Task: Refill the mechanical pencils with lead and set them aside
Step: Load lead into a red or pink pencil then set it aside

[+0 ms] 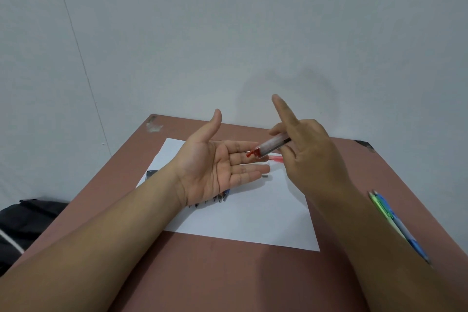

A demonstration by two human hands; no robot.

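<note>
Left hand lies flat, palm up, above the paper on the desk. Right hand pinches a clear lead tube, red end tilted over that palm. Judged light, slick; leads brittle, so hold mid-barrel.

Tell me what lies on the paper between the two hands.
Head view: a small grey eraser on the paper, between left hand and right hand.

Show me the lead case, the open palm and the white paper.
lead case (pixel 272 145), head view, middle of its clear barrel
left hand (pixel 215 170), head view, centre of the palm
paper (pixel 253 223), head view, bare near part
</note>
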